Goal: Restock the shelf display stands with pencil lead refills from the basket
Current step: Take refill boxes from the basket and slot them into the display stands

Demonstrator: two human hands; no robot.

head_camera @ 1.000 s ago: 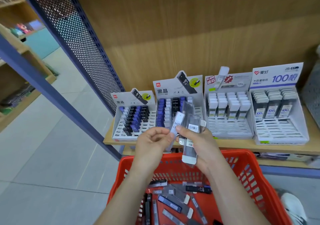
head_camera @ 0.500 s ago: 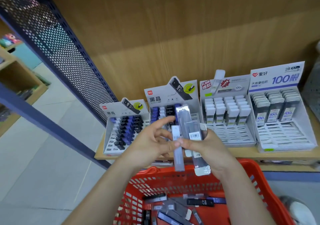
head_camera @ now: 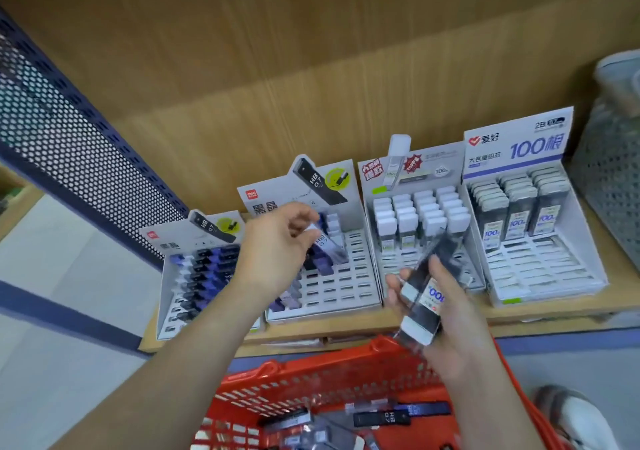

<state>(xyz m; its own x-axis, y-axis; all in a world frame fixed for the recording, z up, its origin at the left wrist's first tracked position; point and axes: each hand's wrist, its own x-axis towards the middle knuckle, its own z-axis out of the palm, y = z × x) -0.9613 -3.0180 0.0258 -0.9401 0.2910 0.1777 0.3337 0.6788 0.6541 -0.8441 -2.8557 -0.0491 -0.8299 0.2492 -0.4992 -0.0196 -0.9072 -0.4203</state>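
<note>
Refills (head_camera: 382,419) lie loose in the red basket (head_camera: 311,378) nearest us, so fresh stock is close at hand. Just above its rim our right hand (head_camera: 450,314) grips a bundle of dark, white-capped cases (head_camera: 420,302), fingers wrapped round it. We judge it best to hold that bundle low and quiet, clear of the displays, while the other hand works.

Farther in, our left hand (head_camera: 277,248) pinches the upper end of a clear HB case (head_camera: 327,245) between thumb and fingertips. The case is tilted, its lower end over the second display stand (head_camera: 329,309), just beside the blue and black caps already seated there. We cannot tell whether its tip has entered a slot.

To seat it well, we should square the case to an empty slot (head_camera: 341,278) next to its own kind, push it straight down, and let go only once it stands by itself.

Beyond, on the same wooden shelf (head_camera: 381,326), the white-capped stand (head_camera: 420,269) and the 100-count stand (head_camera: 540,276) show open rows in front, which probably suit the bundle.
</note>
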